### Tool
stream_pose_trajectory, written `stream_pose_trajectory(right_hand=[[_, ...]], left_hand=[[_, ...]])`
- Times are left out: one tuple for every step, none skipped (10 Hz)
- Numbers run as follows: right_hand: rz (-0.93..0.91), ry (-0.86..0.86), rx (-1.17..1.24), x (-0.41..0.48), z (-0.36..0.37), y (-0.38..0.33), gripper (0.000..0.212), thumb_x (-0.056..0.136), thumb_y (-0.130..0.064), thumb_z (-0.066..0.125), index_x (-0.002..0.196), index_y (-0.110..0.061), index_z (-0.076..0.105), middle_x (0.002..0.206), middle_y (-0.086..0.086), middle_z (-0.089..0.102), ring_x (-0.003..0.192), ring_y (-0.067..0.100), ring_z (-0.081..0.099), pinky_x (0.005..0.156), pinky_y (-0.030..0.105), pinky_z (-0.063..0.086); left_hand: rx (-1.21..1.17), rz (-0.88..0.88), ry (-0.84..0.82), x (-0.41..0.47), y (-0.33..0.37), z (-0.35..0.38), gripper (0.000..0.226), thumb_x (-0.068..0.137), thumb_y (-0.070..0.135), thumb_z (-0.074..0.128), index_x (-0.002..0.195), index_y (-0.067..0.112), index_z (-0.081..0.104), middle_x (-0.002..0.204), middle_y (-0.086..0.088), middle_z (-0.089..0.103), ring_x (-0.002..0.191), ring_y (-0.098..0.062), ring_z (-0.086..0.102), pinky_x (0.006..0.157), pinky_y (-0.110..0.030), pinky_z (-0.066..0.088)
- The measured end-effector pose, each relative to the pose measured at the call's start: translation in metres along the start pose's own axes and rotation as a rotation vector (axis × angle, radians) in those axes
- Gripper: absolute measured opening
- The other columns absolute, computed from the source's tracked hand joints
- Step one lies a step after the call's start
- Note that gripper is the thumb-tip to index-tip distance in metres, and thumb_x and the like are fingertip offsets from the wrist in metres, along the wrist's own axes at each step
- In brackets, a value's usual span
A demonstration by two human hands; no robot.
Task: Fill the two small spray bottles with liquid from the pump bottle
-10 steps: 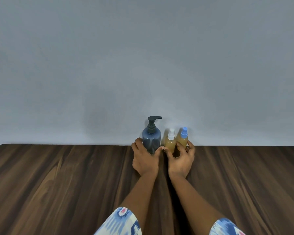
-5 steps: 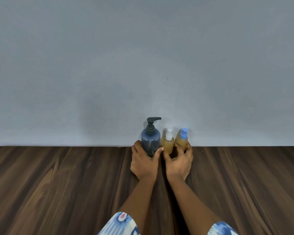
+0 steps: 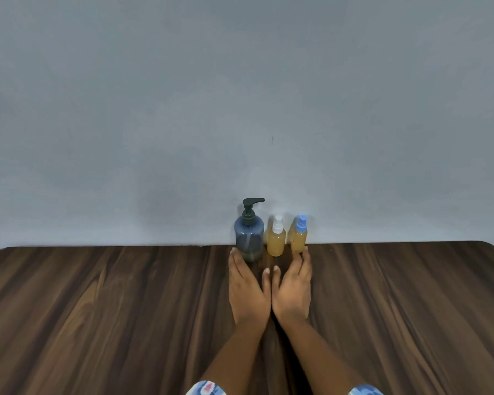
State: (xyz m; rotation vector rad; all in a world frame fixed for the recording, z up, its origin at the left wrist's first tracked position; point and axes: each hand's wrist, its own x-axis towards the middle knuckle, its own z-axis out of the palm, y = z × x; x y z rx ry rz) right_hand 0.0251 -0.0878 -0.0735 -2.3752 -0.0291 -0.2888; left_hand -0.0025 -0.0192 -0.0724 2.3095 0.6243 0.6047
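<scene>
- Nothing is gripped: the left hand (image 3: 248,286) and the right hand (image 3: 293,286) are laid flat on the wooden table (image 3: 97,309), with the fingers straight.
- At the middle of the frame, against the grey wall (image 3: 240,109), the dark pump bottle (image 3: 249,238) is stood upright.
- Toward the right of the frame from it, the white-capped spray bottle (image 3: 276,242) and the blue-capped spray bottle (image 3: 299,239) are seen, both with amber liquid inside.

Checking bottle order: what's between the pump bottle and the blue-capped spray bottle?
In the head view, the white-capped spray bottle stands upright between the pump bottle and the blue-capped spray bottle; nothing else there.
</scene>
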Motion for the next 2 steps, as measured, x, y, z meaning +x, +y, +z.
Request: stream_pose_trajectory(right_hand=[[-0.099,-0.231,-0.192,-0.011,-0.014,0.007,0.068,0.098,-0.048,0.014,0.152,-0.008,0.004,0.161,0.007,0.0,0.148,0.018,-0.006,0.12,0.03,0.002],[-0.156,-0.328,-0.308,-0.017,-0.028,0.005,0.088,0.07,-0.062,-0.033,0.142,-0.015,-0.02,0.157,0.003,-0.023,0.139,0.013,-0.027,0.115,0.03,-0.015]], left_hand=[[0.146,0.15,-0.005,-0.016,-0.007,-0.001,0.065,0.094,0.043,0.032,0.148,0.012,0.012,0.152,-0.012,0.029,0.141,-0.022,0.023,0.117,-0.034,0.011],[0.248,0.257,0.029,-0.018,0.0,-0.013,0.061,0.093,0.04,0.029,0.146,0.012,0.018,0.152,-0.011,0.028,0.141,-0.021,0.017,0.114,-0.037,0.004]])
